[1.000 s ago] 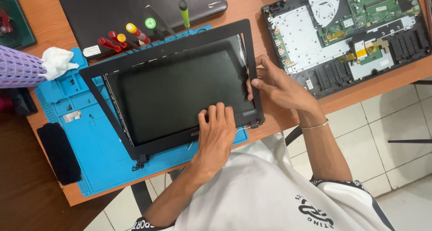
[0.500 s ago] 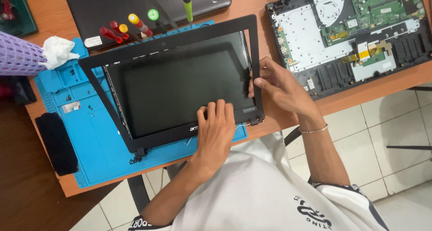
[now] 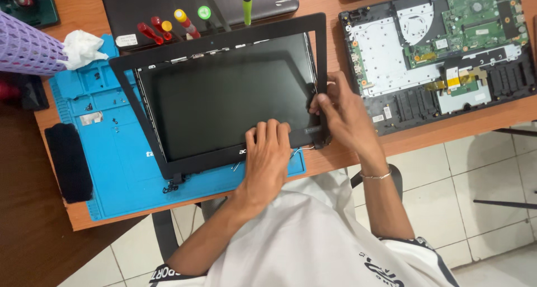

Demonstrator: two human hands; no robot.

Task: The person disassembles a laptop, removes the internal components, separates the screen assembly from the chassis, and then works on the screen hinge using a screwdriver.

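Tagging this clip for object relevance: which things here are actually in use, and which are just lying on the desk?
In use:
left hand, flat on the screen panel
right hand, gripping the black bezel at its right edge
blue mat beneath

Lying about:
screwdrivers
opened laptop base
closed dark laptop
purple basket
white cloth

My left hand (image 3: 268, 153) flat on the laptop screen (image 3: 224, 97) mid-frame, my right hand (image 3: 341, 111) pinching its black bezel (image 3: 320, 52), opened laptop base (image 3: 442, 46) upper right
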